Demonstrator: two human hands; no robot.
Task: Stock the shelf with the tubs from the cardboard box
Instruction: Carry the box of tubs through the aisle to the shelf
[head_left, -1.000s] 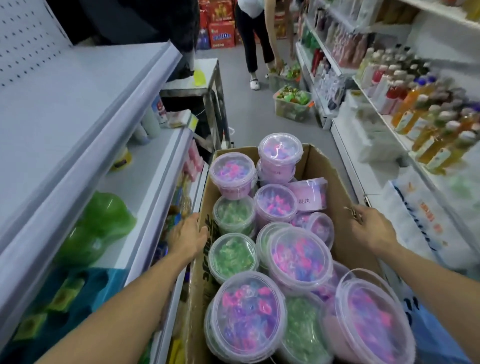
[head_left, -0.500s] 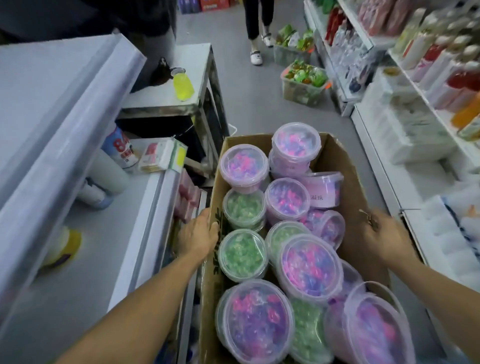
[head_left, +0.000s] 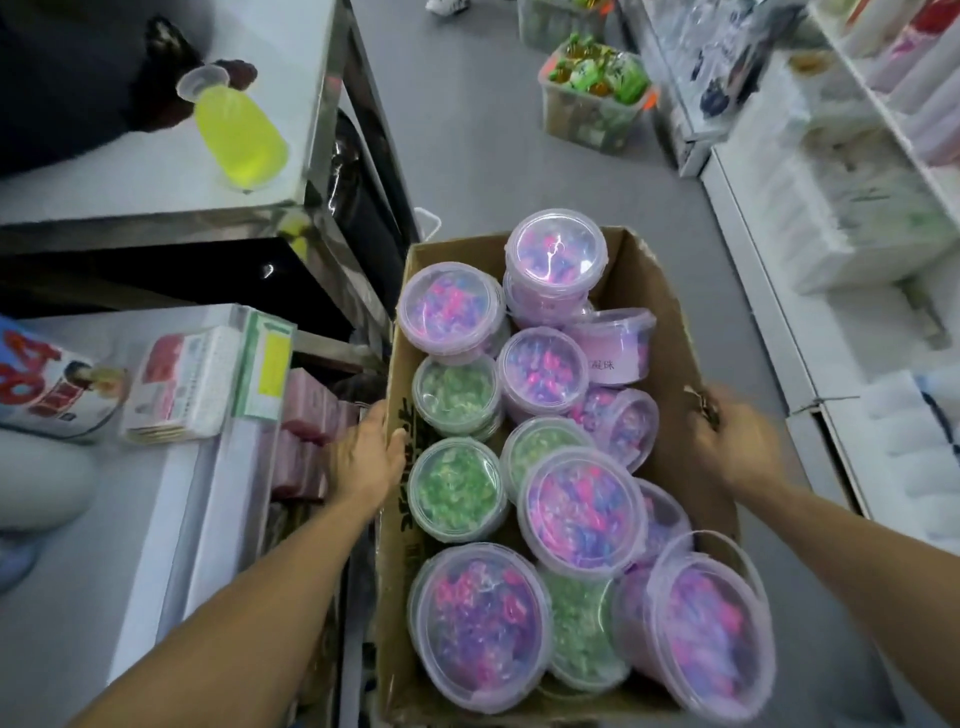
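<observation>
Gripping the cardboard box (head_left: 670, 332) by its sides, left hand (head_left: 366, 457) and blurred right hand (head_left: 737, 441) hold it beside the shelf (head_left: 208, 467); lidded tubs (head_left: 582, 514) fill it, lower ones hidden.

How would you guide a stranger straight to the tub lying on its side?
Start at the cardboard box on the floor between the shelves. Look toward its far right wall, below the tallest purple stack. The tipped tub shows its side wall and a printed label, while its neighbours show lids.
</observation>
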